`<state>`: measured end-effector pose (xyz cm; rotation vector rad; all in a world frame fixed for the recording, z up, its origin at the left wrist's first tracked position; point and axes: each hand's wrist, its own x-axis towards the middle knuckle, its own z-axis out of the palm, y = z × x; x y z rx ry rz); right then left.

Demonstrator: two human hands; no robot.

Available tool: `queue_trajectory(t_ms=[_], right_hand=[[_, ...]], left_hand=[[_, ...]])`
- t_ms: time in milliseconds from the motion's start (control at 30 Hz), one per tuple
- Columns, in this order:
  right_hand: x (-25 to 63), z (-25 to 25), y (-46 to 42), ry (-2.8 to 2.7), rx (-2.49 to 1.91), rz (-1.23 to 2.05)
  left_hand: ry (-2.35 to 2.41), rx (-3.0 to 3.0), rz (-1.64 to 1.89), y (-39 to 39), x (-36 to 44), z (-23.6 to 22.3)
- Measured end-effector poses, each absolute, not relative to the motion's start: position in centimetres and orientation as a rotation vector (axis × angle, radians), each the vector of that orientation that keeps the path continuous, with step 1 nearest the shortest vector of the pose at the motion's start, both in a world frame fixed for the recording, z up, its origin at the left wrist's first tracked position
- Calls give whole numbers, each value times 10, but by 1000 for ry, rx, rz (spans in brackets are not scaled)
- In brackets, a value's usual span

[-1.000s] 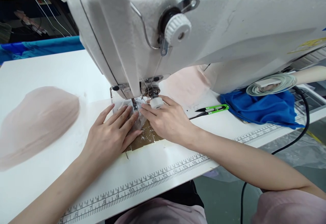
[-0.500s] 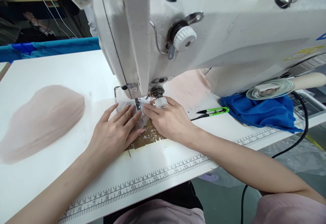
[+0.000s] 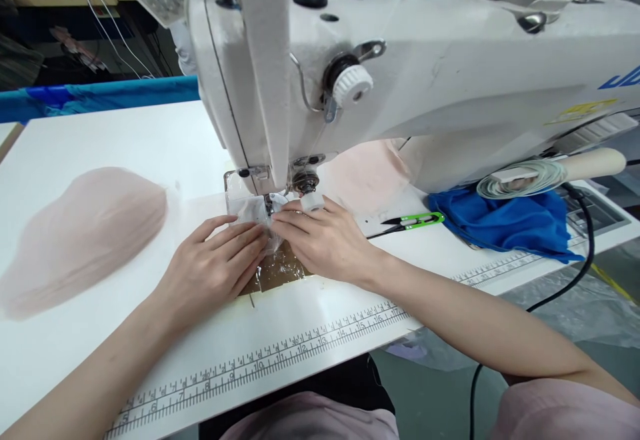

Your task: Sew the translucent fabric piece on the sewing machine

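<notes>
A small piece of thin, whitish sheer fabric [image 3: 250, 211] lies under the presser foot [image 3: 269, 205] of a white sewing machine [image 3: 425, 53]. My left hand [image 3: 215, 267] holds it from the left, fingers drawn together and bent, with the thumb hidden. From the right, my right hand [image 3: 330, 243] has its fingers closed on the same fabric beside the foot, close under a white round knob [image 3: 313, 201]. Beneath both hands is a brown, shiny, film-covered plate [image 3: 280, 270]. The fabric's edge between the fingers is partly hidden.
Sheer pink fabric [image 3: 85, 240] lies at left; more pink fabric [image 3: 367, 173] is beneath the machine arm. Green-handled thread snips [image 3: 420, 220], a blue cloth [image 3: 505, 227] and a pale coil [image 3: 530, 177] are at right. A printed ruler [image 3: 260, 367] follows the front edge.
My left hand has slid back slightly to the left, and its spread fingers have drawn together on the fabric. My right fingers have shifted slightly left. The view has tilted a little.
</notes>
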<state>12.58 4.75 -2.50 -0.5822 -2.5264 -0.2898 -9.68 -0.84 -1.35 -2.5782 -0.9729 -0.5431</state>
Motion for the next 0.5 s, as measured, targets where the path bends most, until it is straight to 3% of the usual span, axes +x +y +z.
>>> queue_trajectory(t_ms=[233,500], right_hand=[[123,-30,50,-2470,-503,-358],[120,-28,62,-2296,-813,-92]], left_hand=[[-1024,-2586,-650,-12,-89,-13],[-1735,-2669,-625,8,-82,-10]])
